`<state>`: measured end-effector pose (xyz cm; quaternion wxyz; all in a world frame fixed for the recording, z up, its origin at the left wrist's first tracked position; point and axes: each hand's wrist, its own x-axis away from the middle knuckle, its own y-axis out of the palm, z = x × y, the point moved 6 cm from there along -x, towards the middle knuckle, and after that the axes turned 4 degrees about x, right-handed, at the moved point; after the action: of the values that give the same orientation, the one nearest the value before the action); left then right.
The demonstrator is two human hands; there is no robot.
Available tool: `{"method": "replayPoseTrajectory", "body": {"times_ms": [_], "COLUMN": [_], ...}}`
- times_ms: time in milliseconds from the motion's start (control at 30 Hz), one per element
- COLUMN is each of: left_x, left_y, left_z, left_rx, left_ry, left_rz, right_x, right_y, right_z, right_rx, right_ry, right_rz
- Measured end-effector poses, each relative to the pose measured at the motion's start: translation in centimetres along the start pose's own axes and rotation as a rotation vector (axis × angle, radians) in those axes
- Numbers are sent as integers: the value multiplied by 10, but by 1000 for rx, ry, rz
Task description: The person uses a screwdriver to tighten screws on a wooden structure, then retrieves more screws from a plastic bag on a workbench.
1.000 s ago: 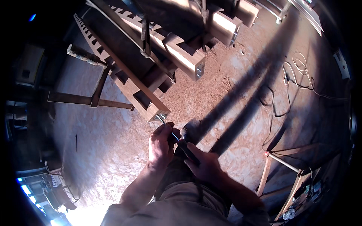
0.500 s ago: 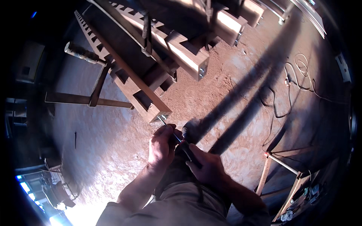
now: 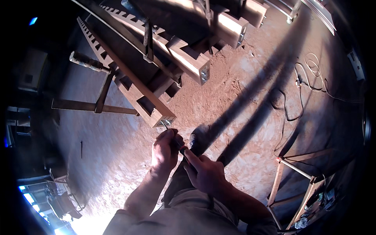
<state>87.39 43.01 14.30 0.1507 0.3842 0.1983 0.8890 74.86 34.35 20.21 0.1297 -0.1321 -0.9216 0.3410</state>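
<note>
Screwdriver [image 3: 182, 149] is held in front of the person's body, in line with the near end of a notched wooden beam [image 3: 139, 84]. Its slim shaft [image 3: 164, 125] is aimed at a metal fitting [image 3: 167, 123] set in the beam's end face; whether the tip is seated there or merely brought close cannot quite be made out at this size. The shaft is steadied by the left hand [image 3: 166, 148], its fingers curled in tightly around the metal. The dark handle, with a touch of red near the shaft, is wrapped by the right hand [image 3: 206, 172], whose fingers are closed about it so that most of it is covered. Any lettering on the handle is hidden by that grip, and print on the small items [image 3: 325, 199] by the wooden frame [image 3: 275, 184] at lower right is too small and dim to be read. The beam is crossed by a bar clamp [image 3: 78, 105] with a rough, rounded handle [image 3: 89, 61]. Beside it, a second notched beam [image 3: 178, 51] is laid at a similar slant, also capped by a metal fitting [image 3: 204, 73]. A pale cord [image 3: 312, 60] is looped on the dusty floor [image 3: 199, 109].
</note>
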Motion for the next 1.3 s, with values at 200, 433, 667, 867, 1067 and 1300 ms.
{"method": "replayPoseTrajectory", "body": {"times_ms": [200, 433, 667, 867, 1067, 1300], "left_x": [8, 17, 6, 49, 28, 16], "left_y": [9, 22, 7, 11, 52, 60], "left_z": [0, 0, -2, 72, 79, 28], "left_rx": [-47, -234, -330, -1498, -1911, -1718], "left_ry": [-74, -18, 18, 862, 1330, 1510], "left_rz": [20, 148, 100, 496, 214, -73], "right_x": [-1, 4, 0, 47, 218, 407], "right_y": [0, 12, 10, -10, 26, 39], "right_z": [9, 34, 52, 98, 248, 287], "right_rx": [-118, -959, -811, -586, -554, -432], "right_ry": [8, 361, 119, 221, 701, 1137], "right_rz": [-20, -153, -74, 201, 337, 661]}}
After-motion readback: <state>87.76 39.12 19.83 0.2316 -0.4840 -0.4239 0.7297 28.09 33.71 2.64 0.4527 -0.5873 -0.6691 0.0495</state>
